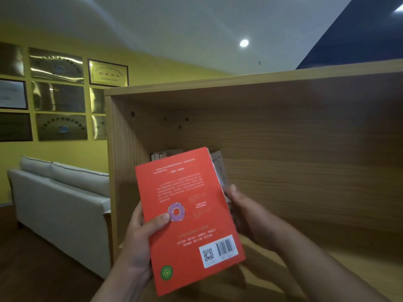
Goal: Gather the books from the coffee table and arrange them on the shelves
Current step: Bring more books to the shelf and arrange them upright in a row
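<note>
An orange-red book (187, 219) with a purple ring, a barcode and a green seal on its back cover is held upright in front of the open wooden shelf (283, 162). My left hand (141, 240) grips its left edge, thumb pressed on the cover. My right hand (246, 214) grips the right edge, where a second, pale book (219, 165) sticks out behind the red one. Tops of a few books (165, 154) standing in the shelf show above the red cover; the rest of them is hidden.
The shelf's left side panel (113, 171) stands close to the book's left. A light grey sofa (63, 205) sits to the left against a yellow wall hung with framed plaques (58, 94). Dark wood floor (32, 269) lies below.
</note>
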